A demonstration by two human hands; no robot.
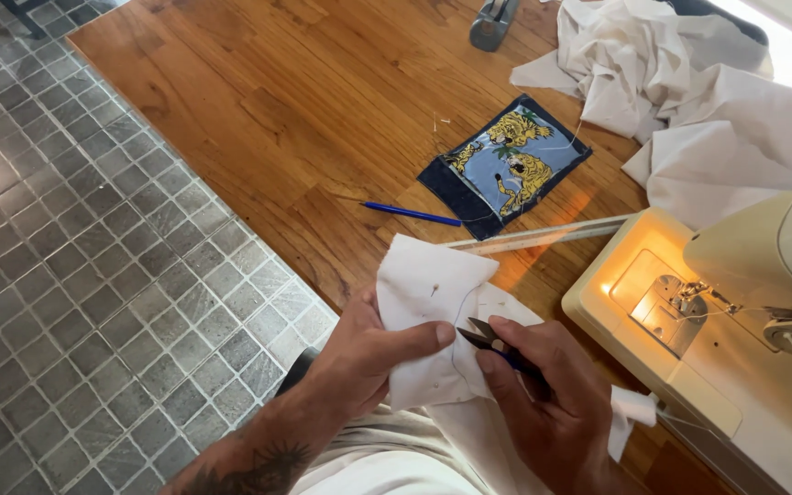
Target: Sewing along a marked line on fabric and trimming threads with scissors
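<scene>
My left hand (359, 353) pinches a folded piece of white cloth (428, 284) near the table's front edge, thumb pressed on top. A pin sticks in the cloth near its upper part. My right hand (547, 394) grips small black thread snips (488, 337), their blades open and the tips touching the cloth right beside my left thumb. A thin thread runs across the cloth by the blades.
A cream sewing machine (717, 312) with its lamp lit stands at the right. On the wooden table (304, 101) lie a blue pen (412, 214), a clear ruler (543, 235), a blue patch with yellow tigers (504, 165) and heaped white fabric (698, 92). Grey tiled floor lies left.
</scene>
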